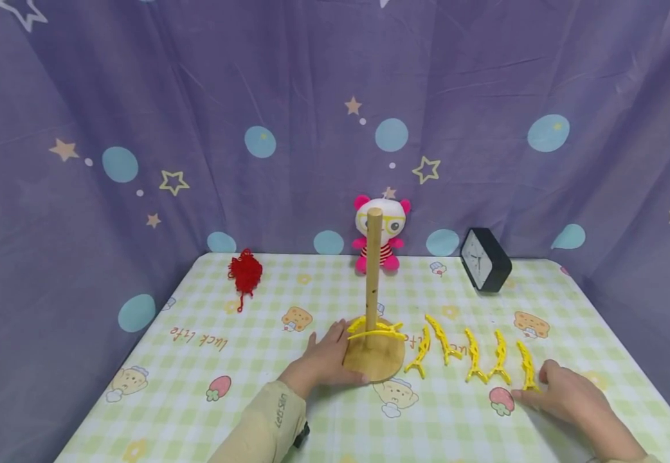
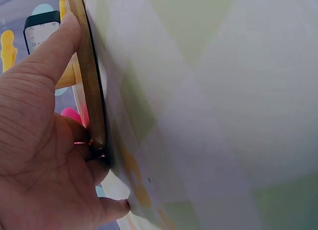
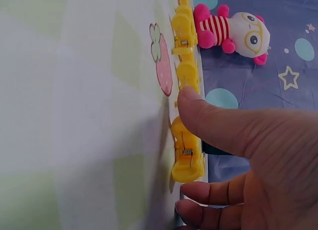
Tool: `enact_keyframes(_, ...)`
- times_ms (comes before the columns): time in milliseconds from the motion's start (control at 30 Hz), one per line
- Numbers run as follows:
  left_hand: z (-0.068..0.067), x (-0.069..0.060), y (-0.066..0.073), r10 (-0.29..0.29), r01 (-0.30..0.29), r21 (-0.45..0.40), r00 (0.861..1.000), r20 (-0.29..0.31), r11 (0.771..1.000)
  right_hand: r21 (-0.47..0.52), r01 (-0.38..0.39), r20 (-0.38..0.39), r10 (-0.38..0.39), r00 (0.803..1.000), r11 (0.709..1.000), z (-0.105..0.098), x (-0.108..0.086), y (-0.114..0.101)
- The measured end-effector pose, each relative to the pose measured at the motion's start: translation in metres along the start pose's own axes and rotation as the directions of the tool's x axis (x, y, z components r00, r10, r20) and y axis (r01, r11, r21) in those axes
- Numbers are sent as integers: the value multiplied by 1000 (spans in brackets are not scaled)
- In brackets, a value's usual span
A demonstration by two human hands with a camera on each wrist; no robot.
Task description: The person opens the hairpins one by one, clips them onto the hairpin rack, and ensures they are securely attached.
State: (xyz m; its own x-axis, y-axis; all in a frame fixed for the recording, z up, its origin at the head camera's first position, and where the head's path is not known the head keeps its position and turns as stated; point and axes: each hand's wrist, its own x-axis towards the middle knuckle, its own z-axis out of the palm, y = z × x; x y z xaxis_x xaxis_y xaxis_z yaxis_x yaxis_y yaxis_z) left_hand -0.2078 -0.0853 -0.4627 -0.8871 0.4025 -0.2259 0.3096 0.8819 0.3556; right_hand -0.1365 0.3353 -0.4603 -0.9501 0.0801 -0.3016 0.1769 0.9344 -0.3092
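Observation:
My left hand (image 1: pixel 329 357) grips the edge of the round base (image 1: pixel 381 366) of a wooden stand, thumb at the near side and fingers at the far left. From the base rises an upright wooden post (image 1: pixel 373 270). Yellow clip pieces (image 1: pixel 389 332) lie low about the post; how many clips they form I cannot tell. At the right end of a row of long yellow spring clips, my right hand (image 1: pixel 569 392) has its thumb and fingers spread either side of the end clip (image 3: pixel 188 153). Gaps show between that clip and the fingers (image 3: pixel 208 192) in the right wrist view.
Other yellow clips (image 1: pixel 472 357) lie between the stand and my right hand. Behind the post sits a panda plush toy (image 1: pixel 389 247). A black clock (image 1: pixel 488 260) stands at back right, red yarn (image 1: pixel 246 273) at back left, on the checked tablecloth (image 1: pixel 289 424).

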Motion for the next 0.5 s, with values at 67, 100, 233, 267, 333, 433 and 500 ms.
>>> enact_keyframes(67,0,0,0,1,-1,1,1000,0,1000,-4,7,3,-7,1000,1000,1,0,1)
enact_keyframes(100,-1,-1,0,2,-2,2,1000,0,1000,-3,11,1,-11,1000,1000,2,0,1)
enact_keyframes(233,-1,-1,1,0,0,5,1000,4,1000,-2,32,-24,-32,999,999,5,1,4)
enact_keyframes(267,-1,-1,1,-1,1,6,1000,6,1000,-4,37,-32,-37,999,999,5,1,4)
enact_keyframes(333,-2,-1,2,-2,2,4,1000,8,1000,-7,44,-48,-45,998,999,6,1,5)
enact_keyframes(433,-2,-1,2,-1,1,-1,1000,9,1000,-17,50,-65,-51,997,999,6,2,6)
enact_keyframes(500,-3,-2,2,0,0,-2,1000,10,1000,-21,48,-69,-50,996,999,5,2,5)
